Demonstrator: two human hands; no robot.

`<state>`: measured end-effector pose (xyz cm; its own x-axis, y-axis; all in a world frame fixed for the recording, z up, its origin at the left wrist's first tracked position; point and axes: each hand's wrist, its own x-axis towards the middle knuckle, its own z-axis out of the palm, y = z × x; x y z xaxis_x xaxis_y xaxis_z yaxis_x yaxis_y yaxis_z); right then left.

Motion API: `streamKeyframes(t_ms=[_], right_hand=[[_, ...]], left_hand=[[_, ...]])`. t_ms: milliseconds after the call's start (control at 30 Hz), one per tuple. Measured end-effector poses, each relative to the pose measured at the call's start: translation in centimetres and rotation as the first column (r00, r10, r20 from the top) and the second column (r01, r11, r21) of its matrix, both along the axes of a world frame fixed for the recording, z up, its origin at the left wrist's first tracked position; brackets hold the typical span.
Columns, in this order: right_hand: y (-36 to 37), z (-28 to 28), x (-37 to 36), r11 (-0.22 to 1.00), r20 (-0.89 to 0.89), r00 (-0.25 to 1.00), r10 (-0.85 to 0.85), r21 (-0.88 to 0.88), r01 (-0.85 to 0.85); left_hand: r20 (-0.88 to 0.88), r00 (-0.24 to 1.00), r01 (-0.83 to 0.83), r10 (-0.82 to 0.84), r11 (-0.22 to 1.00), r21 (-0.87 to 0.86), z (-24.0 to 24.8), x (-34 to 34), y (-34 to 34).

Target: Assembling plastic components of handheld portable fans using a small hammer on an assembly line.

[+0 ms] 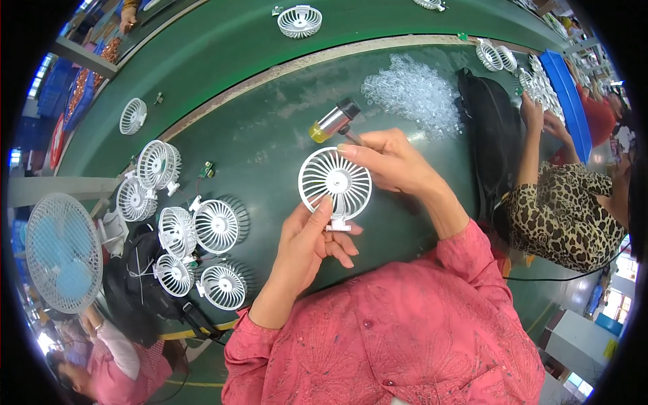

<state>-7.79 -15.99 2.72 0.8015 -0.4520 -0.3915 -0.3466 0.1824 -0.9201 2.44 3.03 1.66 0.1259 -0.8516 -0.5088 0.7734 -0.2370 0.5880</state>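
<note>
Between my two hands is a white round fan cage (337, 177) with radial ribs and a small tab at its lower edge. My left hand (307, 236) grips it from below, thumb on the front ribs. Closed on the upper right rim is my right hand (395, 162), its thumb over the edge. Just beyond the cage lies a mallet (334, 120) with a metal head, a yellow face and a black face; its handle runs behind my right hand. Several similar white fan cages (216, 226) sit to the left, some with small green circuit boards (207, 170) on wires.
A heap of small clear plastic pieces (415, 94) lies far right of the mallet. A black bag (489, 135) separates me from a co-worker in leopard print (567, 209). Beyond a raised edge, a green belt (223, 64) carries more fan cages. A white desk fan (64, 253) stands left.
</note>
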Motion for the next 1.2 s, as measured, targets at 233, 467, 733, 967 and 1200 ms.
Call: streamKeyframes(t_ms=[233, 467, 733, 967, 1200], right_hand=[[-0.2, -0.8, 0.8, 0.988, 0.011, 0.998, 0.065, -0.141, -0.063], [4.9, -2.5, -1.8, 0.985, 0.235, 0.972, -0.005, -0.165, 0.045], [5.7, -1.2, -3.1, 0.986, 0.106, 0.989, 0.105, -0.138, -0.090], [5.1, 0.8, -3.1, 0.885, -0.015, 0.978, 0.207, -0.423, -0.194], [4.6, 0.9, -3.4, 0.873, -0.055, 0.967, 0.247, -0.421, -0.247]], left_hand=[[0.042, 0.998, -0.056, 0.055, 0.998, 0.021, -0.2, -0.4, -0.1], [-0.053, 0.956, -0.290, 0.288, 0.956, -0.034, -1.1, 0.4, 0.0], [0.040, 0.953, -0.298, 0.301, 0.952, -0.066, -1.0, 0.5, -0.3], [0.096, 0.953, -0.277, 0.286, 0.956, -0.099, -1.0, 0.1, -0.3], [0.045, 0.988, -0.145, 0.147, 0.988, -0.049, -1.0, 0.9, 0.2]])
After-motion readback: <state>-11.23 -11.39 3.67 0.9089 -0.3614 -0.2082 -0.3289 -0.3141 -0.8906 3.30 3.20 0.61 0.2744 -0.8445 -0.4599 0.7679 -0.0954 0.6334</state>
